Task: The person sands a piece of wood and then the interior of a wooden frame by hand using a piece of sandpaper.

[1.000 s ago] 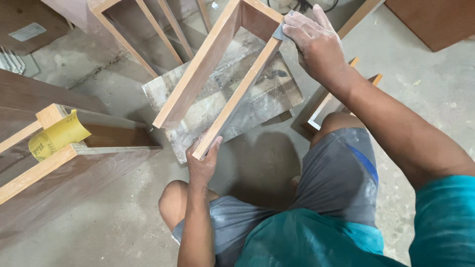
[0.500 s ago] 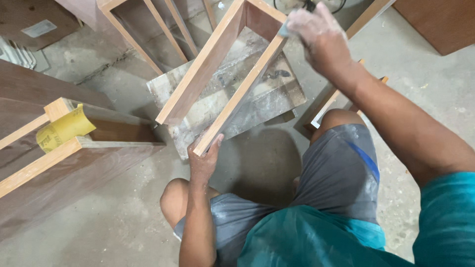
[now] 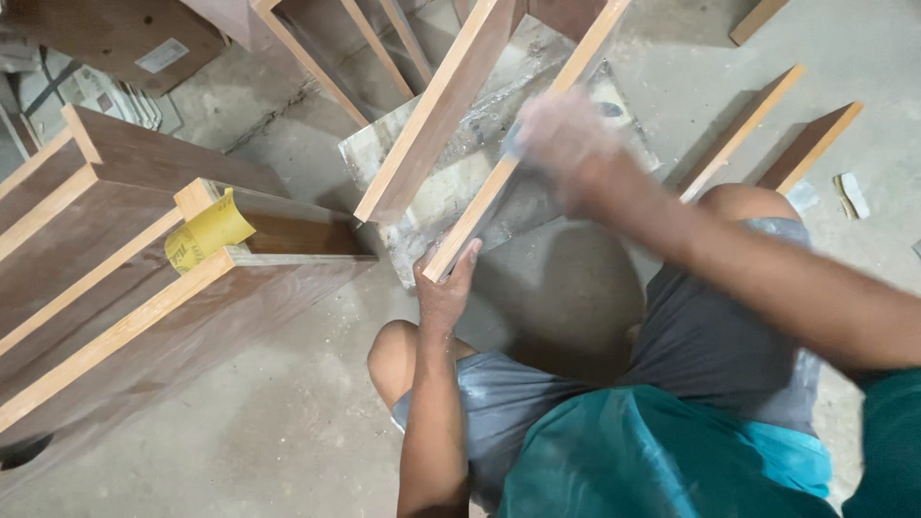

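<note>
R hand (image 3: 566, 144) lower on frame (image 3: 508, 163)

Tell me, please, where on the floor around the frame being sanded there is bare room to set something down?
Bare concrete lies lower left, between the big brown cabinet and the person's knee, and upper right beyond the two leaning boards. It is crowded around the wooden frame: the left hand grips its near end, the right hand rubs its rail, and the dusty slab and other frames press close.
</note>
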